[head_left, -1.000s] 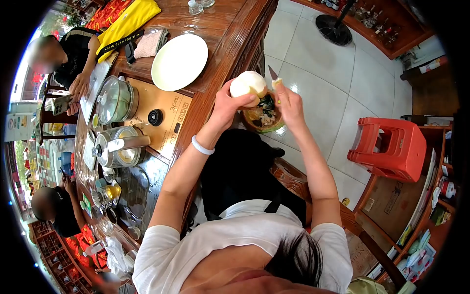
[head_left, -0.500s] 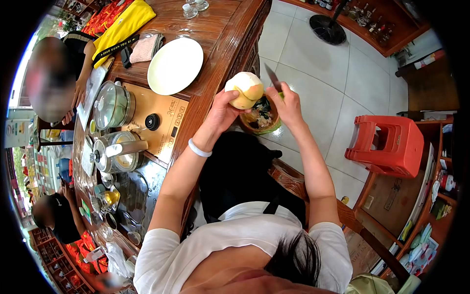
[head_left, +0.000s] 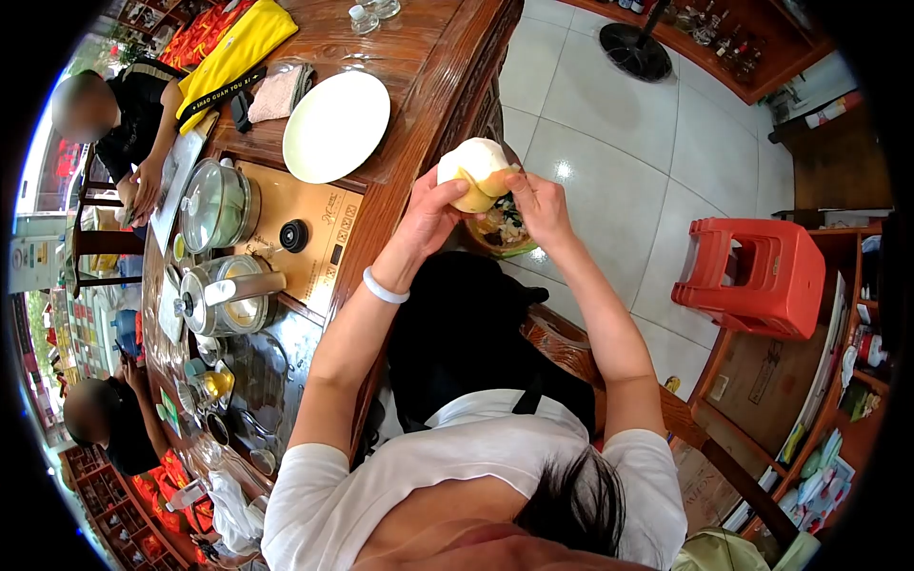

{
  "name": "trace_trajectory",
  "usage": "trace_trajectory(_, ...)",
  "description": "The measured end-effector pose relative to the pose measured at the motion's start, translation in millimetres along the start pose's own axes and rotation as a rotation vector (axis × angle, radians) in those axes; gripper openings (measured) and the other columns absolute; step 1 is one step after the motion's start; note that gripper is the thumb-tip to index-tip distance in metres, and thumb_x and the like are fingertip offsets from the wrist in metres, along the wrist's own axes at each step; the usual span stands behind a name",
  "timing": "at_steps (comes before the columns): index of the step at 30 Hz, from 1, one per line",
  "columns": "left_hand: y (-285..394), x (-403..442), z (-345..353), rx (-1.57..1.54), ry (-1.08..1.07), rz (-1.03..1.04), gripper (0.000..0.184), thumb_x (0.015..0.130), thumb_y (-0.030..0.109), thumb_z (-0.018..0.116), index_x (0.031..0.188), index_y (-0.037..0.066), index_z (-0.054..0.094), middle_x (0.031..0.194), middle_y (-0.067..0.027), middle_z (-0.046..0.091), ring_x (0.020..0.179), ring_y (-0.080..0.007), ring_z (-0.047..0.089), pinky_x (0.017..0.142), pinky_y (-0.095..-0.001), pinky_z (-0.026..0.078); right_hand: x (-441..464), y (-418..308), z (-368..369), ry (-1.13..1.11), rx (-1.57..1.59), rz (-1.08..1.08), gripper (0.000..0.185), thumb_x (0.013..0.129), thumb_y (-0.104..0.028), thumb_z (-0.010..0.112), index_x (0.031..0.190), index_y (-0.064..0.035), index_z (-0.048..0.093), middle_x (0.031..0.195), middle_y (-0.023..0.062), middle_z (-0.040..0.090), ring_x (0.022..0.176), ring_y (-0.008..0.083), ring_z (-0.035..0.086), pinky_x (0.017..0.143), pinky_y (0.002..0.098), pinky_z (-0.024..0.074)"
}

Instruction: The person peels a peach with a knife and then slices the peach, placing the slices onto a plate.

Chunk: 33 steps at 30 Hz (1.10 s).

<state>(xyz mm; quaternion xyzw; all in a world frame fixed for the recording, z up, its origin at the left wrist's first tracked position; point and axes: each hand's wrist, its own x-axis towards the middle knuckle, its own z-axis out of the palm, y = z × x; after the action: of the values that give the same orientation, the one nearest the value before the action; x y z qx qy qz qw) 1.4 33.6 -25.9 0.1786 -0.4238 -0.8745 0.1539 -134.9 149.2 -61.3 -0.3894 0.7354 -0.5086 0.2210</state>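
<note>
My left hand (head_left: 433, 211) is closed around a round, partly peeled fruit (head_left: 473, 162), white on top with yellowish skin lower down. The kind of fruit is hard to tell. At its right side is my right hand (head_left: 543, 211), fingers curled, thumb against the peel edge. The knife in that hand is almost wholly hidden now; its blade and green handle showed earlier. Below both hands stands a waste bin (head_left: 519, 250) with scraps in it, partly covered by them.
A white oval plate (head_left: 336, 128) lies on the wooden table (head_left: 428, 71) to the left. Glass pots, including a lidded glass pot (head_left: 219, 205), stand farther along. Red stacked stools (head_left: 752, 276) are on the right. Two people sit across the table.
My right hand has moved left and up to the fruit, and the knife blade has gone out of sight. My left hand keeps its hold. A person across the table has shifted posture.
</note>
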Motion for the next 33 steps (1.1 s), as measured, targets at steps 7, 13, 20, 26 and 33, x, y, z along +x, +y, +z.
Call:
trace_trajectory(7, -0.8, -0.6, 6.1, 0.074, 0.053, 0.097, 0.051, 0.08, 0.022, 0.063, 0.12, -0.002, 0.041, 0.106, -0.0116, 0.056, 0.091, -0.0204, 0.059, 0.07, -0.0325, 0.053, -1.7, -15.9, -3.0, 0.043, -0.042, -0.056, 0.06, 0.085, -0.057, 0.044, 0.07, -0.0014, 0.061, 0.059, 0.0166, 0.056, 0.06, 0.0341, 0.057, 0.057, 0.0408, 0.0443)
trace_trajectory(13, 0.1, -1.4, 7.5, 0.118, 0.082, 0.11, 0.05, 0.081, 0.021, 0.062, 0.12, -0.002, 0.041, 0.107, -0.012, 0.056, 0.091, -0.0203, 0.059, 0.07, -0.0315, 0.054, -3.0, -10.4, 1.7, 0.043, -0.042, -0.111, 0.049, 0.089, -0.047, 0.044, 0.078, -0.004, 0.065, 0.061, 0.0159, 0.057, 0.06, 0.0324, 0.058, 0.057, 0.0401, 0.0445)
trace_trajectory(20, -5.1, -1.4, 10.7, 0.153, 0.16, 0.126, 0.049, 0.081, 0.021, 0.062, 0.119, -0.002, 0.041, 0.108, -0.0123, 0.055, 0.093, -0.0202, 0.058, 0.071, -0.0321, 0.054, -3.6, -16.0, 6.4, 0.169, -0.117, -0.227, 0.04, 0.09, -0.039, 0.047, 0.081, -0.0044, 0.065, 0.061, 0.0162, 0.058, 0.058, 0.0316, 0.059, 0.054, 0.0397, 0.0456)
trace_trajectory(26, -7.1, -1.0, 16.4, 0.105, 0.255, 0.136, 0.047, 0.077, 0.008, 0.066, 0.113, -0.002, 0.038, 0.105, -0.0133, 0.052, 0.091, -0.0213, 0.058, 0.069, -0.0349, 0.056, -2.7, -6.5, 9.7, 0.177, -0.198, -0.328, 0.033, 0.088, -0.033, 0.051, 0.084, -0.0016, 0.062, 0.061, 0.0155, 0.058, 0.056, 0.0316, 0.059, 0.05, 0.0376, 0.0449)
trace_trajectory(33, -12.9, 0.0, 12.3, 0.184, 0.283, 0.155, 0.046, 0.081, 0.017, 0.063, 0.116, -0.002, 0.039, 0.109, -0.0144, 0.053, 0.094, -0.0234, 0.058, 0.072, -0.0373, 0.055, -4.7, -20.0, 9.7, 0.224, -0.25, -0.366, 0.024, 0.089, -0.027, 0.052, 0.086, -0.004, 0.06, 0.06, 0.0128, 0.058, 0.053, 0.0304, 0.059, 0.047, 0.0373, 0.0442)
